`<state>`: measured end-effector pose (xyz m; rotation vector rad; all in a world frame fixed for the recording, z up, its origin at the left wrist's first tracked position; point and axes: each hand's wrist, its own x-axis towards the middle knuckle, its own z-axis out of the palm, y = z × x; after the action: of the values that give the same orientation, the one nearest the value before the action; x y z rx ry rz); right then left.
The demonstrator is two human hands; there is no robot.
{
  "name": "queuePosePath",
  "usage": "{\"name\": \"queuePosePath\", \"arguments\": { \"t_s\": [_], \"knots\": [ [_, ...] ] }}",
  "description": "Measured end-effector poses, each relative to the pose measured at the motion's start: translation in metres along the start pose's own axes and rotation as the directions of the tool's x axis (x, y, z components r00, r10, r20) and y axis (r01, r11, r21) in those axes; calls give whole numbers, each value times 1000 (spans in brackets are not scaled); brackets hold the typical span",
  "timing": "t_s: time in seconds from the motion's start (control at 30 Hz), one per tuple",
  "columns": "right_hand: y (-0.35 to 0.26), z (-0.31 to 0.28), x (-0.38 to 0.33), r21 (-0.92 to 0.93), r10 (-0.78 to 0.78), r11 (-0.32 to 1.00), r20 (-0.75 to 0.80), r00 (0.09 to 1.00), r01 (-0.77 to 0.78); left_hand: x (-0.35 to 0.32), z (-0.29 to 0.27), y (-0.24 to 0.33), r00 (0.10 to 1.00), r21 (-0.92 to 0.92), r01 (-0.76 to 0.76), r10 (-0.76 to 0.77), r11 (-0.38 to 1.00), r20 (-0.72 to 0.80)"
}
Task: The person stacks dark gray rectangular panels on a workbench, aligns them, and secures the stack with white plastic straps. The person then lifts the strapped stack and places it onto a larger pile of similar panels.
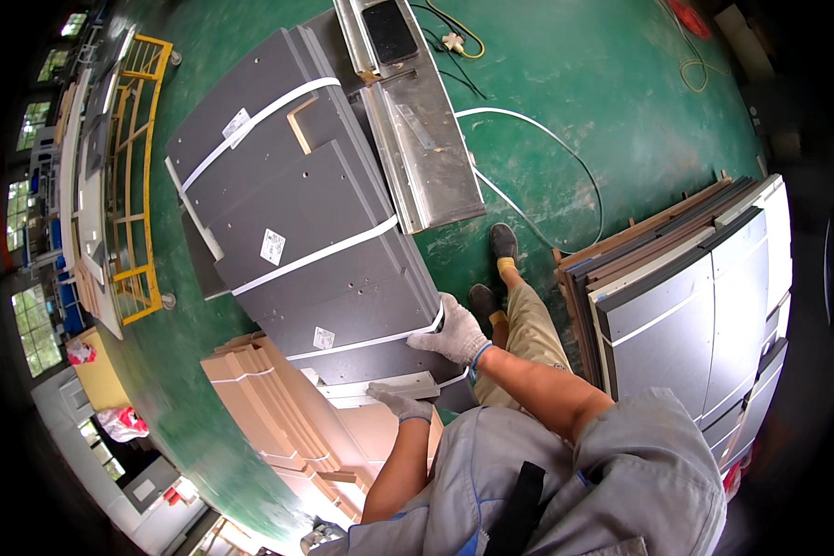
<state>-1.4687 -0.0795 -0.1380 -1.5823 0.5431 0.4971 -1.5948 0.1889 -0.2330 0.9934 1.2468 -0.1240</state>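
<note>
A stack of dark grey panels with white edge banding lies in front of me, carrying small white labels. My right hand, in a white work glove, grips the near right corner of a grey panel. My left hand, in a grey glove, rests on the end of a narrow white strip panel at the stack's near edge. Both forearms are bare and come up from my grey shirt.
Tan wood-coloured panels lie stacked to the lower left. A metal machine table stands beyond the grey stack. Another stack of grey and brown panels stands at the right. A yellow rack stands on the green floor, where cables lie.
</note>
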Motion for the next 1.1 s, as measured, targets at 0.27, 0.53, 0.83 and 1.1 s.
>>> {"name": "queuePosePath", "arguments": {
  "t_s": [0.27,0.53,0.83,1.1],
  "knots": [
    [-31,10,-21,213,50,976,-7,999,-47,-80,14,53,992,31,-15,11,999,126],
    [-42,18,-20,179,56,981,67,996,-67,-63,3,70,973,88,-198,185,976,137],
    [-93,-47,6,-468,253,883,412,875,-34,-34,4,37,999,78,-41,38,996,36],
    [-317,-111,174,-711,-768,415,63,638,569,-46,30,47,980,22,-70,73,997,-184]
  ]
}}
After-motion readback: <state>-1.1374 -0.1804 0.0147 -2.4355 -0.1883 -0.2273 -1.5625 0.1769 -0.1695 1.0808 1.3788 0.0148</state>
